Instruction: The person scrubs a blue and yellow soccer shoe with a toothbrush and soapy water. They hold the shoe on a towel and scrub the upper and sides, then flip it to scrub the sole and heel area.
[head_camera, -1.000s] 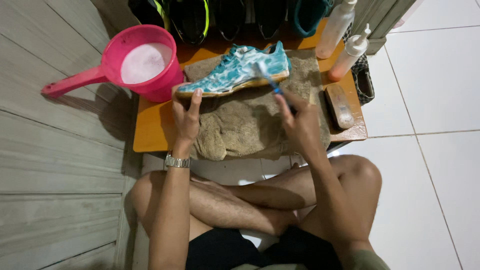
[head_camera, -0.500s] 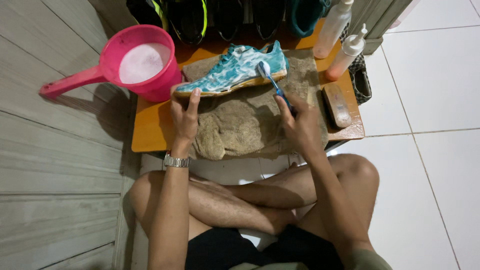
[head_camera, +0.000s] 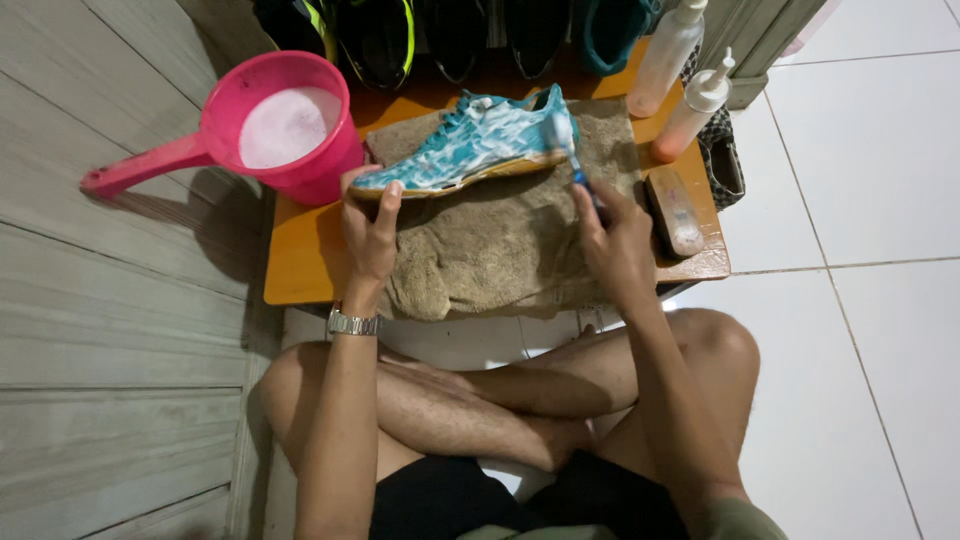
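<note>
While seated cross-legged at a low orange wooden table (head_camera: 300, 262), left hand (head_camera: 368, 225) clamped on the toe of a teal-and-white patterned sneaker (head_camera: 470, 145) lying on a brown towel (head_camera: 500, 250), right hand (head_camera: 615, 240) gripping a blue-handled toothbrush (head_camera: 572, 150) pressed to its heel, beside a pink plastic dipper (head_camera: 270, 130) of foamy water

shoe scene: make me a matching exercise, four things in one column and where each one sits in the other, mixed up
Things:
1. shoe
2. scoop
3. brush
4. watch

Places:
a. in the right hand
b. left end of the board
c. on the left wrist
d. on the towel, toe held by the left hand

Pairs: 1-d, 2-b, 3-a, 4-c
</note>
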